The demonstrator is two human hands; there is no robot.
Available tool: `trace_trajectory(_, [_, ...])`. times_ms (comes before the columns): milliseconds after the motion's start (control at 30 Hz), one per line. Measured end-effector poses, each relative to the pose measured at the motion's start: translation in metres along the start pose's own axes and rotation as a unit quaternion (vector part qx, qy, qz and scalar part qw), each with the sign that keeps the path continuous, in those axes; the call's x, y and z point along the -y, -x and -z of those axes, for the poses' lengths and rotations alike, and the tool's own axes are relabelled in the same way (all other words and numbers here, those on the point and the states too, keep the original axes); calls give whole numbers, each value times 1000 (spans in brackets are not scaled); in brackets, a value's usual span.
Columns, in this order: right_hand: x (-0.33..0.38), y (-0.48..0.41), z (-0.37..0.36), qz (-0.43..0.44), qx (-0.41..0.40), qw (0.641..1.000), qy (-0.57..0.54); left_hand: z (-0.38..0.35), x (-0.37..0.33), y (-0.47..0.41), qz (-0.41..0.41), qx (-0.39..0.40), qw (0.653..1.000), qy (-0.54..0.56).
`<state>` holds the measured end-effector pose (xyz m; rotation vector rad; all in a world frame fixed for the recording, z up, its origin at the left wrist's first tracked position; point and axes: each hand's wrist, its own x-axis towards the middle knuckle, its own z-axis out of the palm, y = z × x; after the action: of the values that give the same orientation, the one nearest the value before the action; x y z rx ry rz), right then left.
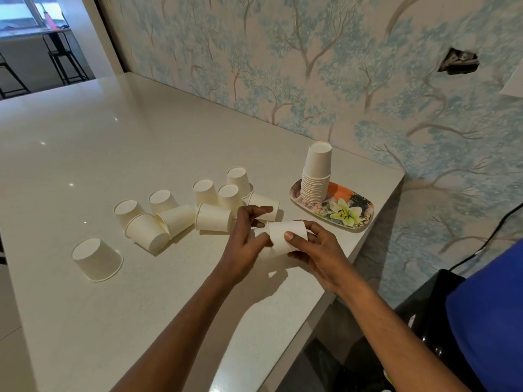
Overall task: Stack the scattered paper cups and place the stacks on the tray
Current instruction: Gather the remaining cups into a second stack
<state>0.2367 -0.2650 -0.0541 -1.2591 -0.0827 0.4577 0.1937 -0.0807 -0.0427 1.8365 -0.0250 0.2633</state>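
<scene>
Several white paper cups lie scattered on the white table (85, 154), some upside down, some on their sides; one upside-down cup (96, 258) stands apart at the left. A tall upside-down stack of cups (316, 172) stands on the left end of the floral tray (348, 212) near the wall. My right hand (314, 247) grips a paper cup (284, 233) held on its side above the table. My left hand (246, 239) touches the same cup at its left end, fingers curled around it. A side-lying cup (213, 217) rests just left of my left hand.
The table's right edge (376, 222) runs close beside the tray and my right hand. A tree-patterned wall (311, 66) stands behind the table. Black stools (60, 56) stand in the far room at the upper left. A black object (424, 321) sits low at the right.
</scene>
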Motion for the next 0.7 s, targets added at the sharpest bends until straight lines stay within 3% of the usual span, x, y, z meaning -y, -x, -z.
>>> trace_trajectory(67, [-4,2,-6,-3,-2,1000,-2,-9,-2,-2,48,-26,994,89])
trace_trajectory(233, [-10,4,-20,9,-12,1000,-20,-22,-3,-4,130,-131,971,150])
trace_trajectory(367, [-10,2,-27,37,-11,999,17,-22,-4,0,132,-106,969,183])
trace_trajectory(567, [-14,-1,-31,45,10,998,53,-4,3,4,133,-16,985,108])
trace_trajectory(700, [-12,-7,-35,38,17,998,46,10,14,14,167,-33,954,245])
